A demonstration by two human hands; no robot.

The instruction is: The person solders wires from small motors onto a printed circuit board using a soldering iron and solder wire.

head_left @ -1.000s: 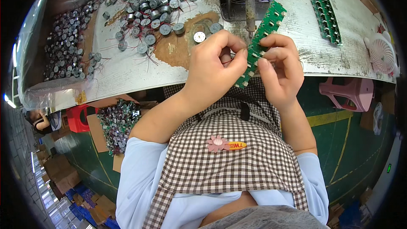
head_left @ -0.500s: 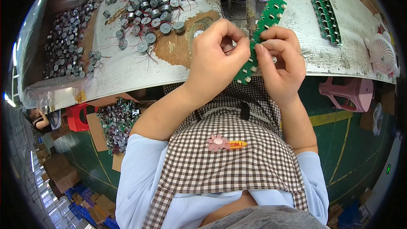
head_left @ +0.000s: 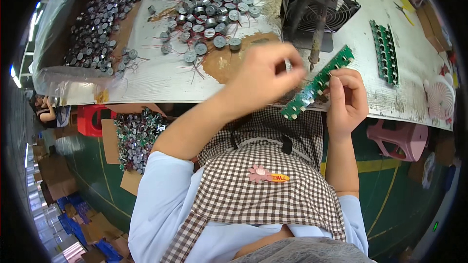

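A long green circuit board (head_left: 312,90) with small white connectors slants across the space in front of me. My right hand (head_left: 347,98) is closed on its right edge, pinching between thumb and fingers. Left of the board is my left hand (head_left: 268,75), smeared by motion, its fingers curled toward the thumb; whether it holds anything is unclear. The tip of a mounted soldering iron (head_left: 316,53) points down between the two hands, close to the board's left edge. Beyond my left hand lies a pile of small round metal motors (head_left: 209,19) with red wires.
A black fan (head_left: 336,9) stands behind the iron. More green boards (head_left: 385,53), pliers (head_left: 404,14) and a white fan (head_left: 439,97) sit at right. At left is a plastic-lined box of motors (head_left: 97,34). Below the table's edge are a carton of small parts (head_left: 139,141) and a pink stool (head_left: 399,139).
My left hand has drawn away from the board to the left. The right hand and board have shifted away from the iron's tip. The whole view has also shifted.
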